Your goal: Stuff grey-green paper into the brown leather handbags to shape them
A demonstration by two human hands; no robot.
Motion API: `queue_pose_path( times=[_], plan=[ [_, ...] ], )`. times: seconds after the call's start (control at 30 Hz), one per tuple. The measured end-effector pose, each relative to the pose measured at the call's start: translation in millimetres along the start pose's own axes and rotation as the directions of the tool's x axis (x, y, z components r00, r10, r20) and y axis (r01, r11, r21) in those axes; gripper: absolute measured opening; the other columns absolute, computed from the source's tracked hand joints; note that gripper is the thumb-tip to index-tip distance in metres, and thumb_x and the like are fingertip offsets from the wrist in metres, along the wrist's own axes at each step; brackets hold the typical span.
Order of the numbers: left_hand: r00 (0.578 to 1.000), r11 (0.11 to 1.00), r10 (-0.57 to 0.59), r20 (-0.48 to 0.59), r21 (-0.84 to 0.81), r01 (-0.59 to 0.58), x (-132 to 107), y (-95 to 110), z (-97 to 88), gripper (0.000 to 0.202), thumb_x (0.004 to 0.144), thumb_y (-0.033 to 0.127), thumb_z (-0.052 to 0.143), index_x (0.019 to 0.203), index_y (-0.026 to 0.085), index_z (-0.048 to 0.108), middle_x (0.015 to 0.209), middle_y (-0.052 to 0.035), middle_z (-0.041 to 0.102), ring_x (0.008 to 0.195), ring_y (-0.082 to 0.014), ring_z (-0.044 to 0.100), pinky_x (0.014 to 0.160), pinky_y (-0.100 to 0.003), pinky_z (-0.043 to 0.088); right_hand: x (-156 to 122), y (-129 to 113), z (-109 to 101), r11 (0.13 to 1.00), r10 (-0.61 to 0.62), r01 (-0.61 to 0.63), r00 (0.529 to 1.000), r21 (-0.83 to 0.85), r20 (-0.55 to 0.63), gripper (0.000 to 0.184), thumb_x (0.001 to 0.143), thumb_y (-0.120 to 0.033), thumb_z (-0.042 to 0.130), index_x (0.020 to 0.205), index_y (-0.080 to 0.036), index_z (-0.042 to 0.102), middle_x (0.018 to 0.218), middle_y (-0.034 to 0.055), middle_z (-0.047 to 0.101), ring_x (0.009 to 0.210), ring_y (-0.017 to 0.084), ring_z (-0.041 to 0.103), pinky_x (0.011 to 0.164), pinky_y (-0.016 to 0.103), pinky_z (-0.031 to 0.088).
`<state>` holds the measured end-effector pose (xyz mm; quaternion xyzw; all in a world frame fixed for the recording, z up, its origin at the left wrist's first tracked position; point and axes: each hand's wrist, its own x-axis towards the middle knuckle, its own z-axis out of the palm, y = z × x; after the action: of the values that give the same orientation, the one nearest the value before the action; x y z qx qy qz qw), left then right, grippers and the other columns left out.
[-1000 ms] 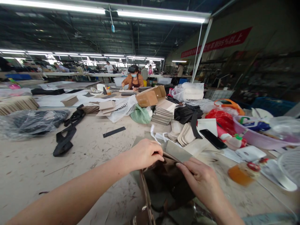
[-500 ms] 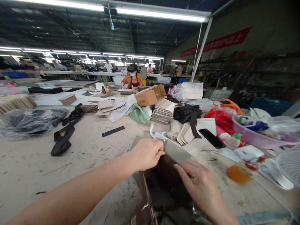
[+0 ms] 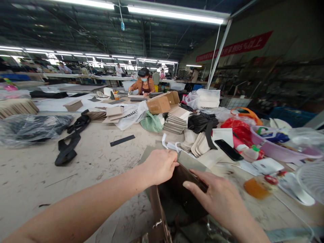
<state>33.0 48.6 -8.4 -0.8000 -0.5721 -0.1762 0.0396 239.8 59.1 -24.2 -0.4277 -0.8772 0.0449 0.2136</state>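
My left hand (image 3: 159, 166) is closed, pinching the near edge of a grey flat card piece (image 3: 190, 162) at the mouth of a dark brown bag (image 3: 179, 199). My right hand (image 3: 215, 199) rests on the bag's dark lining, fingers together and curled over its upper edge beside the grey piece. The bag stands open at the table's near edge, with a brown side panel and a metal clasp (image 3: 158, 223) towards me.
Stacks of beige cut pieces (image 3: 196, 141), a grey card stack (image 3: 176, 122), black straps (image 3: 72, 141), a black phone (image 3: 229, 149), a pink basin (image 3: 283, 145) and an orange jar (image 3: 257, 189) crowd the worktable (image 3: 101, 158). A masked person (image 3: 144, 84) works at a far table.
My right hand has slid left and up along the bag's edge, closer to the left hand. The grey piece has sunk a little further behind the bag's lining.
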Motion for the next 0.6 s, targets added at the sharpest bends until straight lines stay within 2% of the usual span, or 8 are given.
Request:
queue_pose_path(
  times=[0.17,0.3,0.33,0.37,0.43,0.47,0.5,0.6],
  plan=[
    [1.0,0.999,-0.022,-0.01,-0.046,0.022,2,-1,1.4,0.014,0.087,0.026,0.052,0.077,0.018,0.056,0.078,-0.0027,0.066,0.073,-0.019,0.063,0.064,-0.029,0.045,23,-7,2,0.991,-0.045,0.052,0.997,-0.122,0.056,0.03,0.091,-0.043,0.049,0.073,-0.026,0.067,0.072,0.0001,0.069,0.066,0.018,0.064,0.055,0.029,0.035],
    [0.997,0.968,-0.053,-0.048,-0.249,0.04,-1,-5,-0.2,0.008,0.085,0.026,0.056,0.085,0.02,0.06,0.084,-0.0012,0.068,0.079,-0.0178,0.064,0.072,-0.029,0.047,30,-6,4,0.967,-0.058,0.082,0.993,-0.241,0.105,0.033,0.091,-0.034,0.048,0.063,-0.022,0.059,0.066,0.0008,0.065,0.064,0.018,0.061,0.055,0.03,0.03],
    [0.995,0.946,-0.07,-0.065,-0.321,0.045,-4,-5,-1.7,0.015,0.083,0.028,0.059,0.096,0.021,0.06,0.093,-0.0018,0.068,0.083,-0.0177,0.064,0.075,-0.029,0.048,31,-6,4,0.964,-0.061,0.086,0.993,-0.251,0.106,0.033,0.091,-0.033,0.048,0.063,-0.021,0.058,0.066,0.0009,0.065,0.064,0.017,0.061,0.055,0.029,0.03],
    [0.993,0.925,-0.093,-0.074,-0.376,0.058,-7,-6,-3.6,0.036,0.078,0.032,0.065,0.111,0.022,0.056,0.105,-0.0034,0.067,0.089,-0.0186,0.064,0.078,-0.029,0.048,31,-6,4,0.963,-0.061,0.086,0.993,-0.255,0.105,0.033,0.091,-0.033,0.047,0.063,-0.021,0.058,0.066,0.001,0.064,0.063,0.017,0.06,0.055,0.029,0.029],
    [0.988,0.908,-0.149,-0.029,-0.401,0.125,-15,-7,-8.7,0.086,0.064,0.04,0.077,0.137,0.023,0.034,0.123,-0.0098,0.06,0.1,-0.0242,0.062,0.083,-0.033,0.049,33,-7,4,0.963,-0.055,0.081,0.993,-0.256,0.104,0.033,0.092,-0.032,0.047,0.063,-0.02,0.058,0.066,0.0013,0.064,0.063,0.017,0.059,0.055,0.029,0.029],
    [0.983,0.914,-0.182,0.023,-0.365,0.177,-18,-8,-11.8,0.102,0.059,0.041,0.08,0.142,0.021,0.025,0.125,-0.0133,0.059,0.102,-0.0279,0.061,0.082,-0.036,0.049,33,-8,4,0.963,-0.055,0.081,0.993,-0.255,0.106,0.033,0.092,-0.033,0.047,0.062,-0.02,0.058,0.066,0.0014,0.064,0.063,0.017,0.059,0.055,0.029,0.029],
    [0.976,0.926,-0.203,0.079,-0.309,0.218,-21,-10,-15.3,0.103,0.06,0.039,0.079,0.143,0.019,0.023,0.121,-0.0153,0.06,0.102,-0.0304,0.061,0.08,-0.038,0.049,34,-10,3,0.963,-0.057,0.083,0.993,-0.255,0.107,0.034,0.091,-0.033,0.047,0.062,-0.02,0.058,0.065,0.0014,0.064,0.063,0.017,0.059,0.055,0.029,0.029],
    [0.974,0.963,-0.12,0.194,-0.214,0.162,-25,-20,-27.6,0.05,0.075,0.018,0.06,0.124,0.019,0.053,0.099,-0.0093,0.07,0.091,-0.0254,0.065,0.074,-0.032,0.048,32,-17,-4,0.966,-0.072,0.095,0.992,-0.242,0.103,0.034,0.09,-0.032,0.049,0.06,-0.021,0.058,0.062,0.0008,0.063,0.061,0.016,0.058,0.055,0.029,0.027]
  ],
)
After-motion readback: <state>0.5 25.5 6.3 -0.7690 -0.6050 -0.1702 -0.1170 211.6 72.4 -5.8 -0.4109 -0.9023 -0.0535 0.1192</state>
